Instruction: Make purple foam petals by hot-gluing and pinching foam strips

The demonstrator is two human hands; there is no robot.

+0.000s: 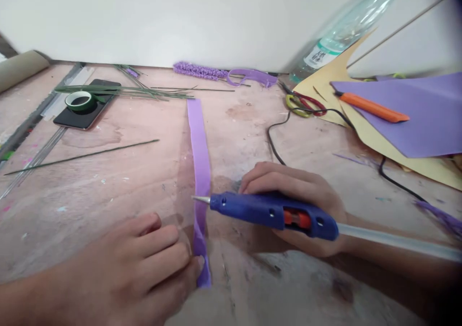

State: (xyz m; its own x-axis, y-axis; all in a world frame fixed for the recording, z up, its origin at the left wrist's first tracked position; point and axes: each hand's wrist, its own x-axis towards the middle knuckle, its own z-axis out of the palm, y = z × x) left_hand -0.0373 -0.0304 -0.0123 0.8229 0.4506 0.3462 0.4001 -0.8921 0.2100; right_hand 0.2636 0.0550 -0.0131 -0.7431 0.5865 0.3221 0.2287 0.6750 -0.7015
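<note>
A blue hot glue gun (252, 213) lies in my right hand (306, 186), whose fingers are wrapped around it. Its metal nozzle points left over a purple strip (199, 148), and a clear glue stick (393, 239) comes out of its rear. The strip runs lengthwise on the table and curls over along its lower part. My left hand (144, 263) is at the strip's near end, fingers curled and a fingertip pressed on the folded edge. The thumb is mostly hidden. Whether the nozzle touches the strip I cannot tell.
Green wire stems (144, 92) and a tape roll (80, 101) lie across a phone (86, 116). A fuzzy purple flower spike (200, 71) rests by the wall. Scissors (305, 105), an orange cutter (373, 107), purple sheets (426, 128) and a bottle (335, 42) are at right. A black cord (272, 143) trails nearby.
</note>
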